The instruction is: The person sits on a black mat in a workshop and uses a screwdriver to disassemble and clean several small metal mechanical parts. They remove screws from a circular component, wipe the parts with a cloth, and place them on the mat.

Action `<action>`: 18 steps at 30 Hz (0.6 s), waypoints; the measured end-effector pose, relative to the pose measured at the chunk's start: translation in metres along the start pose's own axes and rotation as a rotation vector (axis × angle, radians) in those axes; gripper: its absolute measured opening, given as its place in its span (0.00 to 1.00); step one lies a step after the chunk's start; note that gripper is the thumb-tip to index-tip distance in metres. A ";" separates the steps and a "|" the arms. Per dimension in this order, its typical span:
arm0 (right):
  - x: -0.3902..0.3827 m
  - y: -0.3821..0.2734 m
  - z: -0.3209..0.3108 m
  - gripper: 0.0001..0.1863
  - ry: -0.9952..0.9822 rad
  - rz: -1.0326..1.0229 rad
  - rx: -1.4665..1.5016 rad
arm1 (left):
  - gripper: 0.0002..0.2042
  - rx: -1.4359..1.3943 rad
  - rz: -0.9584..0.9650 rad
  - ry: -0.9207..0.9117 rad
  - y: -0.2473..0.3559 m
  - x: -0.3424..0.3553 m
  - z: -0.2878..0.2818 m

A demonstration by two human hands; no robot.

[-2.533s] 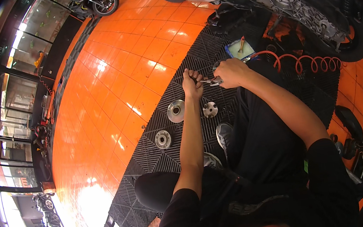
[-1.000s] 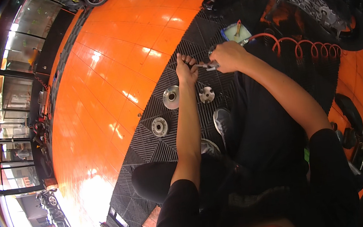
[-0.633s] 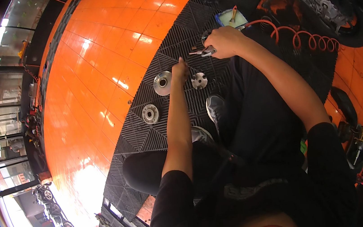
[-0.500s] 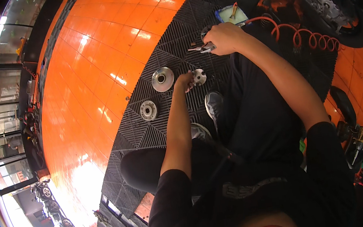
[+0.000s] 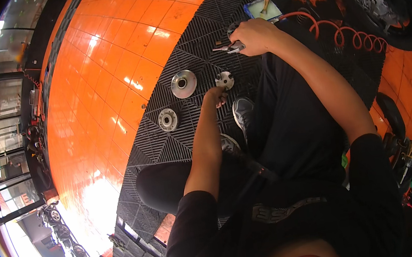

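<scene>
Clock centred on the small round silver metal plate with holes (image 5: 225,80), lying on the black ribbed mat (image 5: 160,152). Left hand (image 5: 216,97) at 7 o'clock, fingers curled against or just beside its edge; can't tell if they grip anything. Right hand (image 5: 255,36), 1 o'clock, wrapped round a silver slim-nosed metal tool (image 5: 231,48), probably an air gun, held above the mat near 12; red coiled hose (image 5: 301,12) runs up behind that hand, joint hidden. Wide silver metal disc with raised hub (image 5: 183,84) at 9, thick grey metal ring (image 5: 167,120) at 8. Risks, my guess: a trigger squeeze could scatter small loose bits or blow grit at the left fingers; a pulled hose could upset the pale tray (image 5: 274,12) at 1. Tool nose points to 9, long axis roughly 9-to-3; plate round, no long axis.
</scene>
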State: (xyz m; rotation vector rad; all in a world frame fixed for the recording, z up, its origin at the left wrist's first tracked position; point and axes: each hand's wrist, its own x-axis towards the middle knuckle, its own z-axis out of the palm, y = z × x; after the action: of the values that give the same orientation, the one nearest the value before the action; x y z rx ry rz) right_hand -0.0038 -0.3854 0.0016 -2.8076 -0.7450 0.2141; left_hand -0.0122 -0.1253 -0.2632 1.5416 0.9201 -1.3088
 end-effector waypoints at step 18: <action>-0.001 0.005 0.003 0.11 0.011 0.016 0.008 | 0.18 -0.374 0.303 -0.030 0.006 0.000 0.007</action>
State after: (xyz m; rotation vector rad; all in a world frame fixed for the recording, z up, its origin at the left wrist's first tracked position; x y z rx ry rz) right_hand -0.0032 -0.3893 -0.0019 -2.8061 -0.7181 0.2044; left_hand -0.0090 -0.1333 -0.2624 1.3035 0.8202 -0.8853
